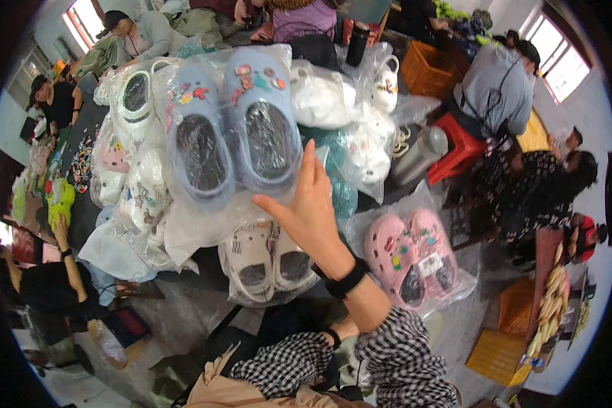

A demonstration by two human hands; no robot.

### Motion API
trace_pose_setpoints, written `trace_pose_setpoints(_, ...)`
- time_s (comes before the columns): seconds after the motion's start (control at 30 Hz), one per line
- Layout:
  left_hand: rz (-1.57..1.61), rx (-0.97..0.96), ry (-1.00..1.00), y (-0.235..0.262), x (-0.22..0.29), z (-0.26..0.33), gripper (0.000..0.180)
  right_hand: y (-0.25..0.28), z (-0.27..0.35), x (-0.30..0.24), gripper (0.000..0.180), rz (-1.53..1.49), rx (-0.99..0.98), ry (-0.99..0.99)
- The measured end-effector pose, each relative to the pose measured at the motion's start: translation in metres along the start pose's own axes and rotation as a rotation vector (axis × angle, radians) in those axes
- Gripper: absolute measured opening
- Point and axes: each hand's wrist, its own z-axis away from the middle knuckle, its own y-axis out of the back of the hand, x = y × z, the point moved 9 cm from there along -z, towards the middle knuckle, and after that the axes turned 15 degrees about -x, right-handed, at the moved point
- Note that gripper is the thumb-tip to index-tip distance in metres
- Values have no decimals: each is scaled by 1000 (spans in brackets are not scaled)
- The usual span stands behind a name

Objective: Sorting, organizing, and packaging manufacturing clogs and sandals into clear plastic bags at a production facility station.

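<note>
A pair of blue clogs with colourful charms lies in a clear plastic bag on top of a heap of bagged shoes. At the heel of the right-hand blue clog is my right hand, open, its fingers stretched out and thumb spread; whether it touches the bag I cannot tell. My left hand reaches low across my body, passing behind my right forearm, and its fingers are hidden. Bagged white clogs sit below the blue pair. To the right of my right wrist lies a bagged pair of pink clogs.
Several bagged white clogs crowd the table on both sides. A grey cylindrical flask stands at the right near a red stool. Orange crates are farther back. At left, a co-worker's hand touches a lime-green clog; other people sit around.
</note>
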Motion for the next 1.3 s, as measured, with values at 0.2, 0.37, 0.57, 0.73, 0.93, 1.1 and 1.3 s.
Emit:
trace_pose_setpoints(0.2,0,59,-8,18,-26,21,64,15,-1,25,62,-217,-166,-153)
trace_pose_setpoints(0.37,-48,-15,36,-1,-47,29,63,98,45,-33,23,-509,-39,-22)
trace_pose_setpoints(0.57,-144,-283,48,9,-124,66,62,248,246,-33,36,-327,495,-90)
trace_pose_setpoints(0.73,-312,-623,-9,-97,-31,44,63,290,469,-66,25,-275,630,-597)
trace_pose_setpoints(0.93,-489,-553,-129,-68,-2,40,75,236,577,-62,21,-222,515,-1109)
trace_pose_setpoints(1.1,-560,-510,-197,-67,13,43,75,149,618,37,21,-340,335,-1017)
trace_pose_setpoints(1.3,-737,-549,-154,-51,-7,40,66,78,577,179,23,-305,-41,-901)
